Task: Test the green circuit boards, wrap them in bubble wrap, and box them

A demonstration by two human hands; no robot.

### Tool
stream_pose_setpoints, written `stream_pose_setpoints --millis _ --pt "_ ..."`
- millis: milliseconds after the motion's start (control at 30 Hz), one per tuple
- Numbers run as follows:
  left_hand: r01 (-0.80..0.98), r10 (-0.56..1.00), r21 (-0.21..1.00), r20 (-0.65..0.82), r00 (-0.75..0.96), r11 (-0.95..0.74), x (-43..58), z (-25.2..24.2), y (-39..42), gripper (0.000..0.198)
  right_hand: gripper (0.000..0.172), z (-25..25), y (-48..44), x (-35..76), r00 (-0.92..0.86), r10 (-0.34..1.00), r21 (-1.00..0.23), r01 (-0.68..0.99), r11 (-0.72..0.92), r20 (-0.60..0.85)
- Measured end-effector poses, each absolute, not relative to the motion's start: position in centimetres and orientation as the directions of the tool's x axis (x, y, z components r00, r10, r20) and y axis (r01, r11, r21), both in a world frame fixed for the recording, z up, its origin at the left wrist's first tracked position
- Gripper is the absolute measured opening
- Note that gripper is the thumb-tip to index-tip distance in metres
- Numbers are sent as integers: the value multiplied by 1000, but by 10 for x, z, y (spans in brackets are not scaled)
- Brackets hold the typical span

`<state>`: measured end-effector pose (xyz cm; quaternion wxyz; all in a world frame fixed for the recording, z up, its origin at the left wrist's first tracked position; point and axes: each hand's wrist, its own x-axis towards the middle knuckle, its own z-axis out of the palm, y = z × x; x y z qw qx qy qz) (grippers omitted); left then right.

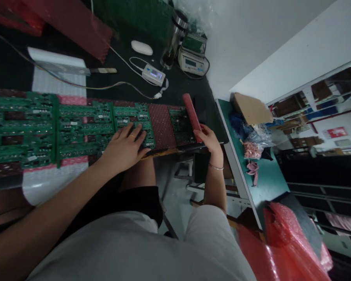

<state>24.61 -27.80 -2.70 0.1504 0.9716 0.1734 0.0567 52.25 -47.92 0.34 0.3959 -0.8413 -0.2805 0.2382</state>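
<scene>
Green circuit boards (86, 128) lie in a row on a dark red bubble-wrap sheet (161, 125) along the table's front edge. My left hand (125, 144) rests flat with fingers spread on one of these boards. At the right end of the row, my right hand (208, 137) grips the near end of a pinkish-red rolled strip (191, 113). The roll stands over the right side of a darker green board (179, 123). My right palm is partly turned away.
Behind the boards are a small white device (153, 74) with cables, a white oval object (142, 47), a glass bottle (171, 43), a scale (191, 62) and a knife-like tool (102, 70). A green side table (269, 179) stands right, holding bags and cardboard.
</scene>
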Motion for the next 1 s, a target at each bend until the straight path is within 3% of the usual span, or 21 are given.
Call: stream_pose_setpoints --millis 133,200,267,433,633,733,867,1000 --pt "322 364 355 56 930 -878 251 -27 -290 56 104 -11 -455 480 809 576 -368 504 -781 -117" --pt "322 368 374 57 928 -870 255 -27 -295 55 114 -17 -449 467 829 550 -238 516 -823 -104" --pt "317 366 381 61 929 -868 261 -28 -298 55 115 -21 -450 468 823 558 -255 519 -816 -111" --pt "300 328 320 34 944 -899 286 -27 -302 57 97 -16 -455 502 847 519 -433 426 -794 -118" --pt "294 320 297 44 946 -909 302 -24 -309 57 120 2 -444 524 812 520 -480 356 -802 -265" --pt "364 393 261 67 917 -894 295 -25 -313 57 125 13 -440 527 777 558 -479 387 -788 -291" --pt "442 464 235 47 884 -866 284 -24 -314 55 131 34 -429 511 761 631 -331 562 -758 -153" --pt "423 451 253 60 891 -870 281 -24 -312 58 111 54 -406 476 713 696 -92 689 -718 -87"
